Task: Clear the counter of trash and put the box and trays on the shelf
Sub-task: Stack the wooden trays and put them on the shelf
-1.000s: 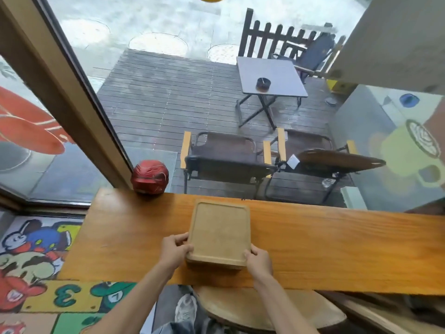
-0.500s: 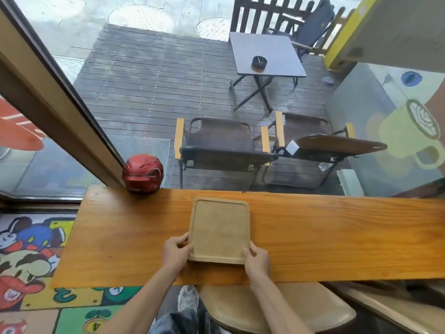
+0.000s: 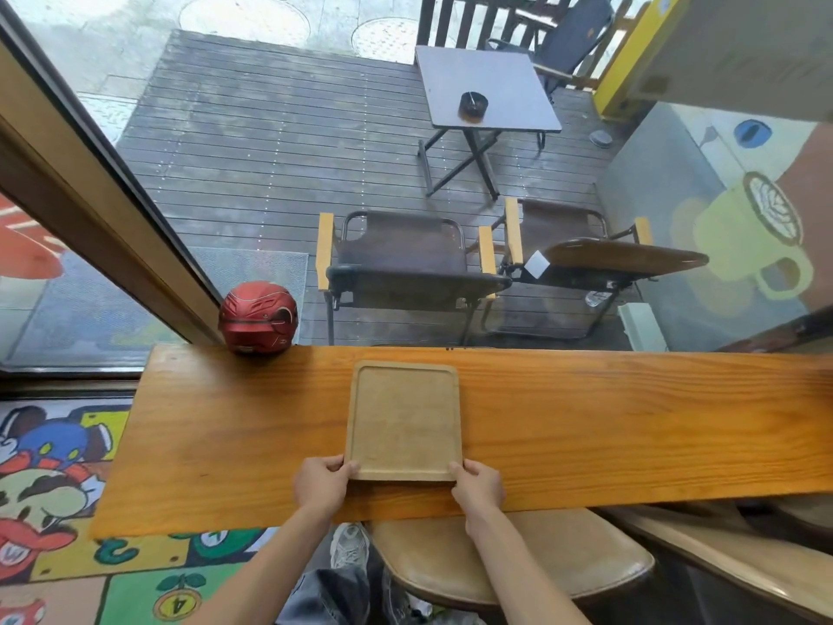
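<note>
A light wooden tray (image 3: 404, 419) with a raised rim lies on the orange wooden counter (image 3: 586, 426), long side pointing away from me. My left hand (image 3: 321, 484) grips its near left corner and my right hand (image 3: 478, 487) grips its near right corner. The near edge looks slightly raised off the counter, with a shadow under it. The tray holds nothing. No box or trash is in view.
A red helmet (image 3: 258, 318) sits at the counter's far left by the window frame (image 3: 90, 209). A tan stool seat (image 3: 514, 557) is under the counter's near edge. Outside the glass stand two chairs (image 3: 401, 263) and a small table (image 3: 487, 92).
The view has tilted down and the counter sits lower in the frame. Both hands keep their grip on the tray's near corners; the tray has barely shifted on the counter.
</note>
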